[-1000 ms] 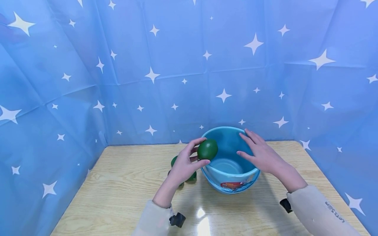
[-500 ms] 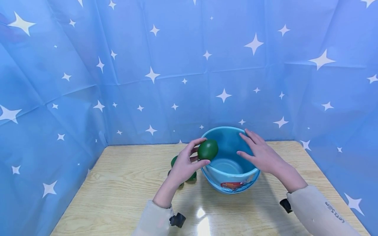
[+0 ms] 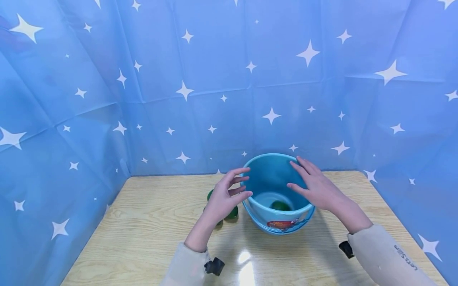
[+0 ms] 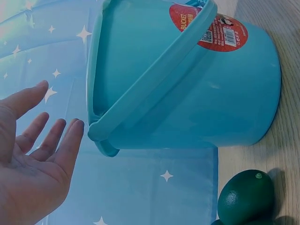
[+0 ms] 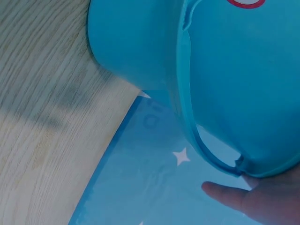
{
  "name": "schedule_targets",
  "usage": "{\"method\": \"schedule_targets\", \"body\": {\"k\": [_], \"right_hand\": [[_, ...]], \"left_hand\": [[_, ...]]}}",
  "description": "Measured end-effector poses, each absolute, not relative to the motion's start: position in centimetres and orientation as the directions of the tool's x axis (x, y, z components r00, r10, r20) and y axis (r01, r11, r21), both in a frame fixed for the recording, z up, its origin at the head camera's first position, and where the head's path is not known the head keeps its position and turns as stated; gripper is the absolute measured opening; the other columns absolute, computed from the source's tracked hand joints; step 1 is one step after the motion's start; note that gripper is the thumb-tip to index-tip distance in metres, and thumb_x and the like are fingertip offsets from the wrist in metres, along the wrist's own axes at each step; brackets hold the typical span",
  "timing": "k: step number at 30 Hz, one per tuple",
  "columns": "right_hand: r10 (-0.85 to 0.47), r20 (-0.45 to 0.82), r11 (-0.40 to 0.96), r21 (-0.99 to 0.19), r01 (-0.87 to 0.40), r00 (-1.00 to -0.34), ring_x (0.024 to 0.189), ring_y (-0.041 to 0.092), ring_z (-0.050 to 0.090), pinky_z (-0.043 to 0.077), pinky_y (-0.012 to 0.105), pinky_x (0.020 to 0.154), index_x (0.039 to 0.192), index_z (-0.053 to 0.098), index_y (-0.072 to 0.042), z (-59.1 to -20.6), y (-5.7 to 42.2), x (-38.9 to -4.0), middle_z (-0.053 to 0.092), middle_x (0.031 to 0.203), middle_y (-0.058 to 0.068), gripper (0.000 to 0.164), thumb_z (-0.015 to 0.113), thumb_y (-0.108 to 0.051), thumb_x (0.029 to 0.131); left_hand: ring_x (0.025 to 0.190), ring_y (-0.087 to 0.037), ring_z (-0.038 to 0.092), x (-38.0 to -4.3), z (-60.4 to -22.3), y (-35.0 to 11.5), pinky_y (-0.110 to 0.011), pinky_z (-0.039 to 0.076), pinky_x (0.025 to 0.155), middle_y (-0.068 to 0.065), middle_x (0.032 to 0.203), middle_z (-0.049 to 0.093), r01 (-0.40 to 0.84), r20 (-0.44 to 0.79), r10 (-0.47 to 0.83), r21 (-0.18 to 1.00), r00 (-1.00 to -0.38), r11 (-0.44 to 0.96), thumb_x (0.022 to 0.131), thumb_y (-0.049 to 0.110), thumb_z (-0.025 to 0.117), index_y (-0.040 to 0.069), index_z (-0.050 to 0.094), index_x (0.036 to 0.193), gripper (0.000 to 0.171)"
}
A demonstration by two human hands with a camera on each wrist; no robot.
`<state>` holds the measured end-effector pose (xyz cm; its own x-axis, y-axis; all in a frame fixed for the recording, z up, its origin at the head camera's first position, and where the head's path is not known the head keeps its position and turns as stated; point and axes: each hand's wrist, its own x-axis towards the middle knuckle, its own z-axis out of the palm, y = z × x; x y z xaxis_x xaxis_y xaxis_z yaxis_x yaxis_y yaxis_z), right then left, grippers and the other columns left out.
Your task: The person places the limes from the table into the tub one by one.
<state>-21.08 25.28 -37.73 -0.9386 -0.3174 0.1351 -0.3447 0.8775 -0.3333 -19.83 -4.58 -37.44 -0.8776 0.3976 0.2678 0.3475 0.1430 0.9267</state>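
Observation:
The blue bucket (image 3: 275, 178) stands on the table, its handle hanging down the near side. At the bottom inside lies one green avocado (image 3: 280, 205). My left hand (image 3: 225, 198) is beside the bucket's left rim, fingers spread and holding nothing; the left wrist view shows its bare palm. My right hand (image 3: 316, 184) is at the right rim with fingers extended over it. The right wrist view shows its thumb (image 5: 227, 194) apart from the bucket, the other fingers mostly hidden. Further avocados (image 4: 246, 197) lie on the table left of the bucket, partly covered by my left hand.
The wood-grain table (image 3: 154, 230) runs out to left and front of the bucket. A blue curtain with white stars (image 3: 214, 79) hangs close behind the table and along both sides.
The avocado that my left hand held over the left rim has dropped into the bucket. The left hand's fingers have opened; the right hand and bucket have stayed nearly still.

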Motion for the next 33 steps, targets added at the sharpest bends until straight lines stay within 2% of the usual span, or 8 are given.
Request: {"method": "schedule_targets", "body": {"k": [8, 25, 33], "right_hand": [[-0.303, 0.134, 0.879, -0.343, -0.331, -0.944, 0.147, 0.052, 0.018, 0.029, 0.073, 0.111, 0.157, 0.027, -0.004, -37.7, 25.2, -21.0, 0.018, 0.163, 0.025, 0.080, 0.056, -0.050, 0.098], [-0.304, 0.137, 0.879, -0.340, -0.333, -0.943, 0.147, 0.052, 0.018, 0.028, 0.074, 0.111, 0.157, 0.027, -0.005, -37.8, 25.1, -21.0, 0.017, 0.164, 0.025, 0.077, 0.058, -0.045, 0.099], [-0.302, 0.138, 0.879, -0.343, -0.332, -0.943, 0.147, 0.052, 0.018, 0.028, 0.073, 0.112, 0.157, 0.027, -0.005, -37.7, 25.1, -21.0, 0.017, 0.164, 0.025, 0.079, 0.056, -0.050, 0.099]], "left_hand": [[0.134, -0.031, 0.054, -19.8, -37.5, -4.9, -0.041, 0.052, 0.105, -0.011, 0.150, 0.048, 0.353, 0.281, 0.392, 0.927, -0.876, 0.126, 0.094, 0.012, 0.069, 0.015, 0.049, 0.144, 0.054], [0.135, -0.037, 0.053, -19.8, -37.9, -5.7, -0.043, 0.051, 0.105, -0.013, 0.152, 0.047, 0.355, 0.295, 0.387, 0.930, -0.873, 0.091, 0.094, 0.003, 0.066, 0.006, 0.049, 0.144, 0.054], [0.134, -0.034, 0.054, -19.8, -37.9, -6.0, -0.044, 0.051, 0.105, -0.011, 0.151, 0.047, 0.351, 0.290, 0.377, 0.931, -0.879, 0.103, 0.094, 0.001, 0.066, 0.005, 0.049, 0.144, 0.053]]}}
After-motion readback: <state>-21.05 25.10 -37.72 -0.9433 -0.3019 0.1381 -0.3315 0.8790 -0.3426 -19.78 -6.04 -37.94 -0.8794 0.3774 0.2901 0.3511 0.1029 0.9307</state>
